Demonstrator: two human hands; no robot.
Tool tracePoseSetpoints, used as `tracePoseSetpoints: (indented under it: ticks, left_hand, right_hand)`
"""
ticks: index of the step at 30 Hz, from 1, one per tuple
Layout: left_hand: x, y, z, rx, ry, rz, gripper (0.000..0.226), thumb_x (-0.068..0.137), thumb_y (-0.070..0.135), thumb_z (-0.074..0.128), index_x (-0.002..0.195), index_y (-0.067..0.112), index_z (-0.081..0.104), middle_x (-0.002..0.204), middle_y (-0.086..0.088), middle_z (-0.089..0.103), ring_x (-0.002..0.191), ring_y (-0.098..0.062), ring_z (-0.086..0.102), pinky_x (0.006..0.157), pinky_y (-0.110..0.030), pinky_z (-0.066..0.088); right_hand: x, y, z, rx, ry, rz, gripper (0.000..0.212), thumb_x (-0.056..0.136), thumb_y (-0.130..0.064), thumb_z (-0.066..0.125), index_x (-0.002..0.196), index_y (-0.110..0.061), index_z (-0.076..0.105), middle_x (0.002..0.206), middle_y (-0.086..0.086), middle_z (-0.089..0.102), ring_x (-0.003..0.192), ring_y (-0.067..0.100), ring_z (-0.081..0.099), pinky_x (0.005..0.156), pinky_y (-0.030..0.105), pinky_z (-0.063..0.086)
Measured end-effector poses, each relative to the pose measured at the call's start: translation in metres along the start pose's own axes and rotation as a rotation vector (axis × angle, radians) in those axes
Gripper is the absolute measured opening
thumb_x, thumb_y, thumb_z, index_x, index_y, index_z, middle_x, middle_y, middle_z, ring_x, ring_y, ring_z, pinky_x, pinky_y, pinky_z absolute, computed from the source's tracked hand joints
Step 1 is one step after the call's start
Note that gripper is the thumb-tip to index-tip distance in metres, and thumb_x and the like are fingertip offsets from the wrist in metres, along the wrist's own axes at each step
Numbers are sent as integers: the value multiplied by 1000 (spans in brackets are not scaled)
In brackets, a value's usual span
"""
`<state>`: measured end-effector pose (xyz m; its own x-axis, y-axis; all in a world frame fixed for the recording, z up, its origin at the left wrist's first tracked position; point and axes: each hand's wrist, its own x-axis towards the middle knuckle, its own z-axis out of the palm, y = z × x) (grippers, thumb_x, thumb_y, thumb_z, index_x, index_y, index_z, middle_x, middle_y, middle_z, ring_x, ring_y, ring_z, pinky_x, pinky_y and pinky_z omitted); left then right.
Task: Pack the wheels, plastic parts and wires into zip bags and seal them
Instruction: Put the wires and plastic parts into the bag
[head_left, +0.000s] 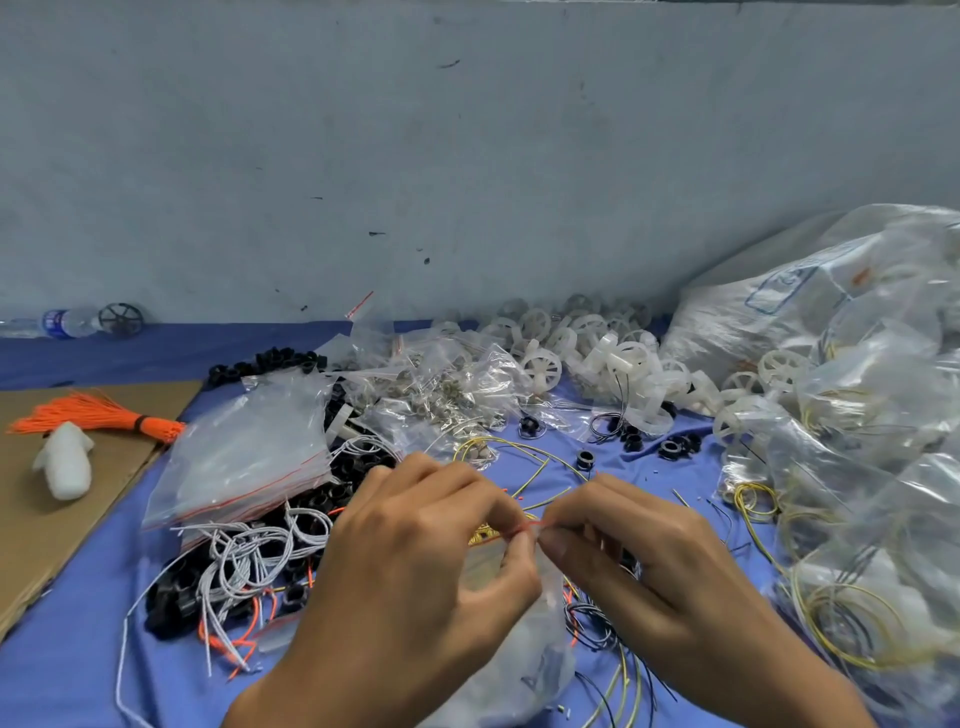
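Note:
My left hand (415, 551) and my right hand (639, 551) meet in the middle of the view, both pinching the red zip strip at the top of a clear zip bag (524, 644) that hangs below them. Yellow wire shows inside the bag near its mouth. A stack of empty zip bags (249, 457) lies to the left. White wires (249, 556) tangle over black plastic parts (171, 597) at lower left. White wheels (587, 348) pile up at the back. Loose yellow wires (519, 457) lie just beyond my hands.
Filled clear bags (872, 415) heap up on the right. Small bags of metal parts (436, 384) lie mid-table on the blue cloth (67, 670). A cardboard sheet (62, 519) at left carries an orange tie bundle (98, 415) and white foam. A water bottle (67, 322) lies by the wall.

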<state>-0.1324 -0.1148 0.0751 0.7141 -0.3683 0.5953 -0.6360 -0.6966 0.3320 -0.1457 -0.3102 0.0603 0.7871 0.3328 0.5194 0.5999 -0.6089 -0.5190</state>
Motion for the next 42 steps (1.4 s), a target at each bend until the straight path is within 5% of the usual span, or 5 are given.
tracePoseSetpoints:
  ticks: [23,42]
  left_hand:
    - [-15,-31,-11,-11,-46,39,14,76,44,59,73,32,65,80,25,62,78,-3,56,75,-28,39]
    - [-51,-72,-40,4,-31,-168,9,74,44,55,72,38,60,81,22,62,82,-2,54,75,-25,38]
  right_hand:
    - [-5,-2,0,90,41,30,10,97,-32,55,87,-30,58,80,-13,51,71,9,50,63,14,36]
    - [-9,11,1,177,91,95,14,93,-35,55,86,-25,62,81,-3,56,71,19,51,64,25,40]
